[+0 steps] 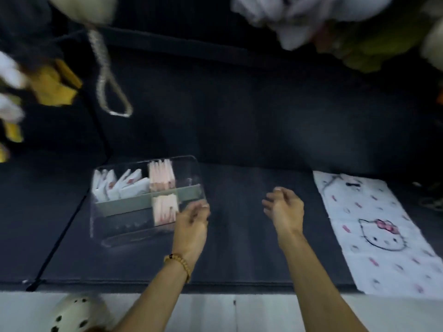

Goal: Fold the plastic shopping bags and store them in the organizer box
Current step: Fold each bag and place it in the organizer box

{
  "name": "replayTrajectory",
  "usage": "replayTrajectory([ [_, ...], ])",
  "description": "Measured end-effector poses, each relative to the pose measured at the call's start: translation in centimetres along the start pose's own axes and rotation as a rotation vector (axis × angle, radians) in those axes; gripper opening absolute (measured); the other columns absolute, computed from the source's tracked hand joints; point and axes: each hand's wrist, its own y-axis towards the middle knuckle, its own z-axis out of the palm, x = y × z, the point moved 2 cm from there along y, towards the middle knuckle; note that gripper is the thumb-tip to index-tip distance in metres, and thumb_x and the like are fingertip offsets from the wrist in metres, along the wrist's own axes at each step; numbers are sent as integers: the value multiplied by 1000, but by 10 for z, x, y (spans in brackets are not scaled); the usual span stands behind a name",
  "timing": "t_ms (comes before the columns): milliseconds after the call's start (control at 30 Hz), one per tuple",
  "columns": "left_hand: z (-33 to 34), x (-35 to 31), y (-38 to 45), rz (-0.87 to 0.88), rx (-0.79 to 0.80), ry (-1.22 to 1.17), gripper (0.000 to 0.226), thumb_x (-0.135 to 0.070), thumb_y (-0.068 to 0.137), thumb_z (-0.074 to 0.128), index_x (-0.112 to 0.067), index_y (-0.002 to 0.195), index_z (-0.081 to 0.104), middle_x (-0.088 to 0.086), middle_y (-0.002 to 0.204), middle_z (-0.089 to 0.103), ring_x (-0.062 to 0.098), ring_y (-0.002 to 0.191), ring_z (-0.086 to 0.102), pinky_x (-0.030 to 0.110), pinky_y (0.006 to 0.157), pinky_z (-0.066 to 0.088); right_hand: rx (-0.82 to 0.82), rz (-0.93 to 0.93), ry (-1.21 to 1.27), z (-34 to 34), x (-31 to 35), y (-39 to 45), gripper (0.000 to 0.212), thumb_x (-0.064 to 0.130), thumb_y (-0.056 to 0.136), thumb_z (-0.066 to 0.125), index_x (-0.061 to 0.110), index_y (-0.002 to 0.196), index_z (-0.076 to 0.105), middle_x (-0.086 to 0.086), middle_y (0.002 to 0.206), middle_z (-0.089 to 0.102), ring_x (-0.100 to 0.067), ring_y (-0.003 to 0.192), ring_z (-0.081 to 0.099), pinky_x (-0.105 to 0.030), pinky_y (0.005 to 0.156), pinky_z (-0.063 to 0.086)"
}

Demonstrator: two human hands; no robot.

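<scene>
Nearest the camera, one cream perforated clog sits on the pale floor at the lower left. Two bare forearms reach forward from there over a dark mat; the left wrist wears one beaded bracelet. The left hand hangs at the right front corner of the clear organizer box, its fingers loosely curled and holding nothing; whether it touches the box wall cannot be told. The right hand hovers over the bare mat, well apart from the box, its fingers also loosely curled and holding nothing.

One flat white plastic bag with cartoon cat print lies unfolded on the mat to the right of the right hand.

Inside the box, one folded bag stands in the front compartment, a row of folded pink bags fills the rear right compartment, and several white folded bags fill the rear left; motion blur prevents an exact count.

Farther off, blurred cloth items and one braided strap loop lie on the dark surface.
</scene>
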Motion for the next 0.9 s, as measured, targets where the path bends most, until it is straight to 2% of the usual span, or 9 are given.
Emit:
replayTrajectory([
  [133,73,38,-26,-50,172,114,19,-15,95,54,-30,92,66,-3,105,67,17,105,62,35,95,49,-229,104,24,-117,-26,31,17,14,98,47,11,88,59,-6,84,62,-21,73,61,-31,66,52],
  [267,149,71,-47,-47,332,272,14,-17,94,56,-24,100,66,-3,104,67,14,103,62,36,95,49,-406,154,-170,-230,-59,56,22,22,95,47,17,78,60,-8,87,65,-33,94,62,-48,90,50],
  [367,205,93,-54,26,439,408,17,-20,94,57,-19,108,65,-6,102,65,8,97,61,18,83,50,-454,181,-347,-300,-87,73,27,25,96,45,10,107,65,-4,107,64,-32,110,57,-34,92,41],
  [433,240,108,-56,71,513,489,20,-21,93,58,-17,112,64,-8,102,65,3,95,60,6,74,46,-416,189,-479,-335,-108,87,38,30,98,47,8,127,58,-10,130,59,-32,120,53,-37,100,39],
  [467,257,117,-57,93,553,527,22,-22,93,59,-18,114,63,-9,105,65,4,97,60,6,76,46,-380,183,-539,-348,-117,94,44,33,98,48,10,134,53,-11,139,53,-31,124,51,-38,103,39],
  [567,303,144,-57,218,692,705,35,-28,90,62,-21,123,59,-7,123,57,10,113,53,25,96,45,-237,139,-713,-372,-140,117,59,41,93,57,15,143,42,-4,151,38,-27,134,41,-41,108,36],
  [667,333,166,-62,501,910,941,60,-37,85,66,-22,139,44,-8,142,41,12,134,32,21,110,22,-56,53,-876,-372,-158,130,48,46,86,62,13,120,52,0,132,43,-26,127,37,-43,101,40],
  [767,347,186,-63,745,1056,1211,73,-49,85,61,-24,146,33,-6,156,23,13,145,7,28,116,-4,-78,-48,-939,-366,-169,129,33,46,87,59,15,99,56,0,112,47,-23,112,39,-44,96,43],
  [900,351,191,-62,781,956,1135,44,-45,85,63,-28,125,61,-6,144,44,13,137,25,26,115,9,-87,-161,-1181,-359,-174,123,32,40,98,40,18,96,63,4,99,51,-21,104,45,-35,95,42],
])
